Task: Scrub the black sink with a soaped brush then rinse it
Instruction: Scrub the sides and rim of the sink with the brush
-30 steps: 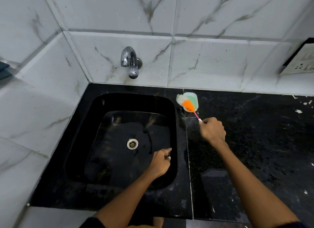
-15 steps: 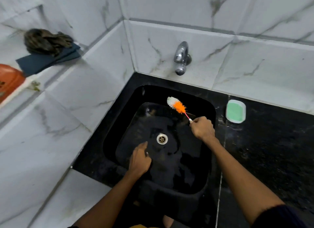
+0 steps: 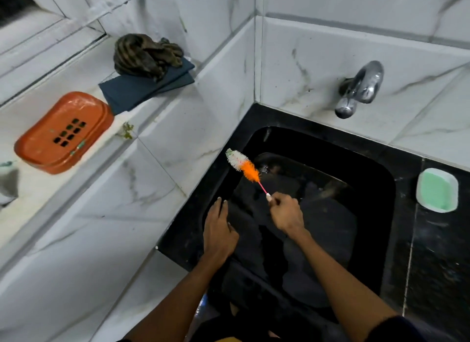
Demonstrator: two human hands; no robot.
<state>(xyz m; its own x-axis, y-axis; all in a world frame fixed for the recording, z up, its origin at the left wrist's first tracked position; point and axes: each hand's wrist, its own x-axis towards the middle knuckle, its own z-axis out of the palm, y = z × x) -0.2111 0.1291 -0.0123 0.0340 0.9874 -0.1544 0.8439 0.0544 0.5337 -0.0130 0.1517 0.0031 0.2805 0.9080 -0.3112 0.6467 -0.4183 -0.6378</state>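
The black sink (image 3: 381, 189) is set into a black stone counter, with a chrome tap (image 3: 358, 89) on the wall above its far rim. My right hand (image 3: 286, 212) grips the pink handle of a thin brush (image 3: 243, 165) with white and orange bristles. The bristle end points up and left, over the sink's far left corner. My left hand (image 3: 218, 231) rests flat on the sink's left rim, fingers straight. A green bar of soap in a white dish (image 3: 437, 190) sits on the counter right of the sink.
A white marble ledge runs along the left wall. On it lie an orange soap tray (image 3: 63, 133), a folded dark blue cloth (image 3: 147, 87) and a crumpled brown cloth (image 3: 145, 54). Black counter (image 3: 442, 265) stretches to the right.
The view has swung left and down. My right hand carried the brush from the soap dish across to the sink's far left corner. My left hand moved from the basin to the left rim.
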